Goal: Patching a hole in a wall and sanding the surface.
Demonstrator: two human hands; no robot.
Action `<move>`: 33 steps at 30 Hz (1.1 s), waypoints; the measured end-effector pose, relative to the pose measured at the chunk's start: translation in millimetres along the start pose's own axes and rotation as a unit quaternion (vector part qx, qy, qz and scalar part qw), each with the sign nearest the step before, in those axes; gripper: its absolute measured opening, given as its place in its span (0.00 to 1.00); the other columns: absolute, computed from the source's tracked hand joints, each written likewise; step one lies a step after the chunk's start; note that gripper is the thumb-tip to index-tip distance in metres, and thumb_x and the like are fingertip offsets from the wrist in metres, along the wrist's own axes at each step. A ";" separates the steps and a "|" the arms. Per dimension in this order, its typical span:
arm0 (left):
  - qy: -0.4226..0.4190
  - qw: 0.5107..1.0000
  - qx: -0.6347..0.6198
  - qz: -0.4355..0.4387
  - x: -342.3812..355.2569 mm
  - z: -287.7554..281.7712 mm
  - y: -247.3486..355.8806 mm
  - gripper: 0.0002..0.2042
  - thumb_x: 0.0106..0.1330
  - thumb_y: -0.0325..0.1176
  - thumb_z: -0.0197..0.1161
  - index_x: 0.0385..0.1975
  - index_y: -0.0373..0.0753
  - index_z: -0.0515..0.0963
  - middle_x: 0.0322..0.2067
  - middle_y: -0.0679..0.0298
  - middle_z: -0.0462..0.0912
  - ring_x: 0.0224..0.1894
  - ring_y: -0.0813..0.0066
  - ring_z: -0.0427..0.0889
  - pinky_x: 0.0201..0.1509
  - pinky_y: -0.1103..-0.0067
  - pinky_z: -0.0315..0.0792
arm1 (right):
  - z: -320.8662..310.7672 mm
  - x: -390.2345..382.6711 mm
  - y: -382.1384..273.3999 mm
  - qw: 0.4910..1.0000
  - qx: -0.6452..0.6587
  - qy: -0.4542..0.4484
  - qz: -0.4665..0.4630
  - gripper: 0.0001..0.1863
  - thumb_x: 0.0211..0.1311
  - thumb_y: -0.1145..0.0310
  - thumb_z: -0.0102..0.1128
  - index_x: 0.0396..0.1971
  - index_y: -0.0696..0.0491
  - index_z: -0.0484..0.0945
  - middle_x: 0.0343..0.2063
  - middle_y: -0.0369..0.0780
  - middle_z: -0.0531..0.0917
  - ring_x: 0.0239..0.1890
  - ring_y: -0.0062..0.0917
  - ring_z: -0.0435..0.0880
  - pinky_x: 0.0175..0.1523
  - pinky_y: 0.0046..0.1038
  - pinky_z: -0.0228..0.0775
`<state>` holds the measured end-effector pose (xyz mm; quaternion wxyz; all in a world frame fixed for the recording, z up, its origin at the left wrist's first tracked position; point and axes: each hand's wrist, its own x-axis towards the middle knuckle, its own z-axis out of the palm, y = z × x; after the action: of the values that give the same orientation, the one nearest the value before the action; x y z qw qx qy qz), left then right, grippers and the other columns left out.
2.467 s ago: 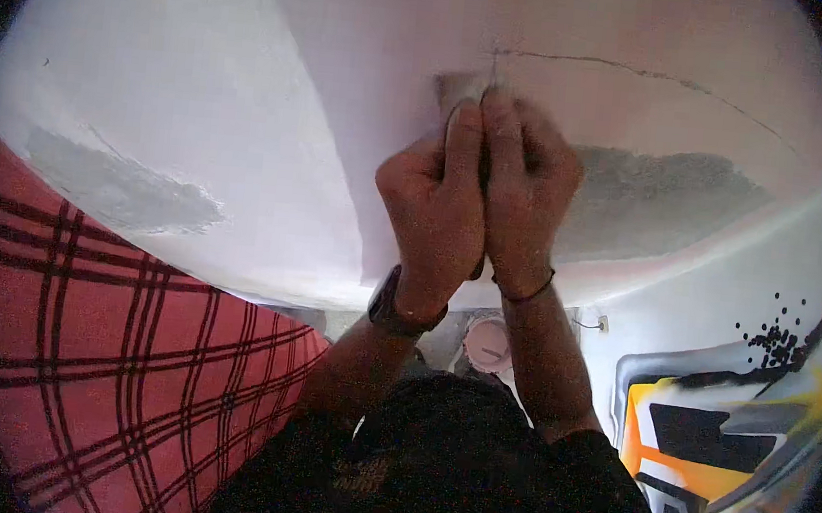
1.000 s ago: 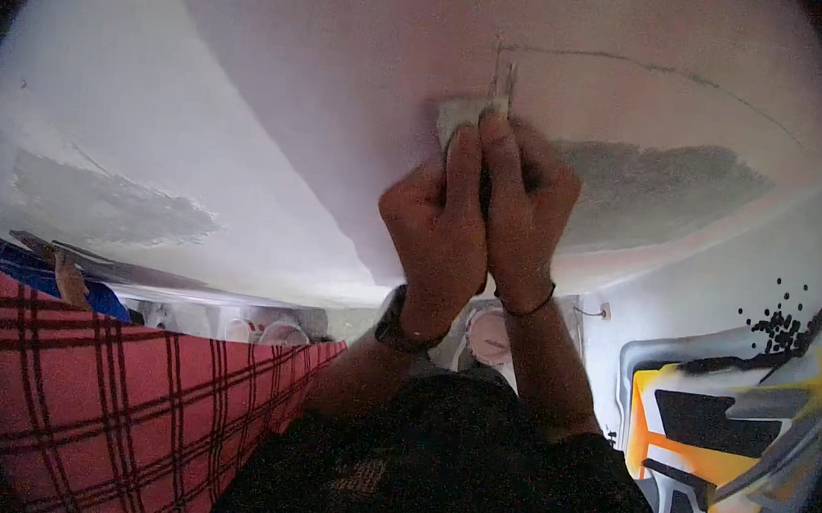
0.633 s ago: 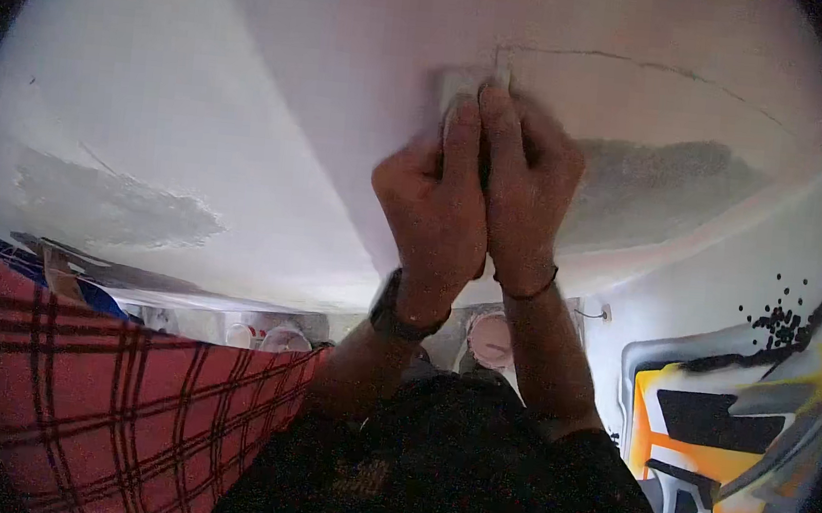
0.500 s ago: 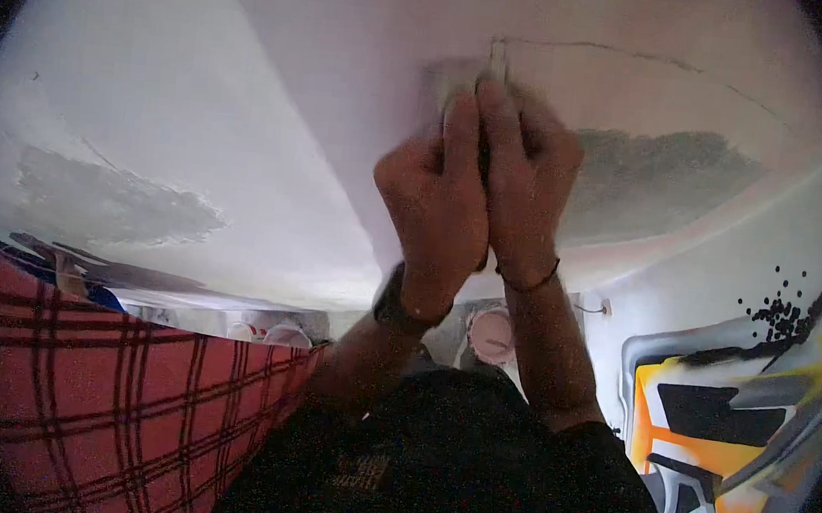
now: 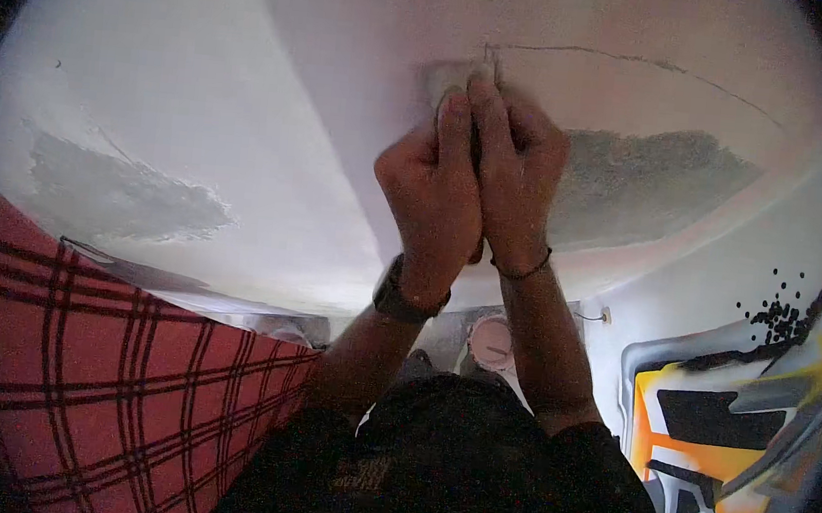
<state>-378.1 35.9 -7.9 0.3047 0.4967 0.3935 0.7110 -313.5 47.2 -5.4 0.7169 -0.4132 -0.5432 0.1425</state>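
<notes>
I see both hands raised against the white ceiling, pressed side by side. My left hand and right hand are both clenched around 1 pale scraper, whose flat end lies touching the ceiling just above the fingertips, near its far edge. A thin dark crack runs right from the scraper toward the ceiling's right edge. Just right of the hands sits a rough grey patch; a 2nd grey patch lies well apart, near the left edge. A watch circles the left wrist, a thin band the right. Red plaid cloth fills the lower left, and a mural the lower right.
</notes>
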 end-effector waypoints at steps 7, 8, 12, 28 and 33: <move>0.004 1.000 0.018 0.012 6.3 0.6 6.6 0.23 0.68 0.39 0.55 0.12 0.30 0.69 0.11 0.72 0.64 0.19 0.86 0.58 0.17 0.78 0.55 | -0.3 8.8 -18.0 1.000 -0.017 -0.008 0.011 0.16 0.63 0.65 0.56 0.20 0.60 0.72 0.14 0.33 0.70 0.21 0.12 0.63 0.23 0.21 0.57; 0.008 1.000 0.022 0.017 4.7 -1.1 1.5 0.23 0.68 0.39 0.55 0.12 0.30 0.69 0.11 0.72 0.64 0.19 0.86 0.58 0.17 0.78 0.55 | 2.4 3.9 -9.1 1.000 -0.011 -0.011 0.011 0.16 0.63 0.65 0.56 0.20 0.60 0.72 0.14 0.33 0.70 0.21 0.12 0.63 0.23 0.21 0.57; 0.012 0.999 0.027 0.038 5.9 2.2 2.8 0.22 0.69 0.38 0.55 0.14 0.29 0.70 0.11 0.71 0.65 0.19 0.86 0.59 0.18 0.78 0.56 | 0.5 6.6 -4.4 1.000 -0.007 -0.003 -0.005 0.16 0.63 0.65 0.56 0.20 0.60 0.72 0.14 0.33 0.70 0.21 0.13 0.63 0.23 0.22 0.57; -0.008 1.000 0.028 0.010 -6.5 0.9 -8.6 0.20 0.69 0.37 0.55 0.15 0.30 0.71 0.12 0.71 0.65 0.20 0.86 0.60 0.19 0.80 0.57 | -1.4 -12.1 7.2 0.999 0.014 0.024 0.044 0.17 0.64 0.64 0.56 0.18 0.59 0.72 0.13 0.33 0.69 0.21 0.12 0.62 0.23 0.22 0.57; -0.025 0.997 0.076 0.019 -4.7 -4.3 -4.6 0.20 0.69 0.37 0.54 0.16 0.29 0.70 0.12 0.71 0.66 0.20 0.86 0.60 0.19 0.80 0.58 | -5.8 -18.3 7.4 0.998 0.006 -0.012 0.057 0.15 0.64 0.65 0.54 0.21 0.60 0.73 0.15 0.38 0.73 0.21 0.16 0.67 0.25 0.25 0.62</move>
<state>-380.5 33.2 -14.9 0.2625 0.5432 0.4295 0.6720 -313.2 37.3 -23.4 0.7034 -0.4375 -0.5263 0.1917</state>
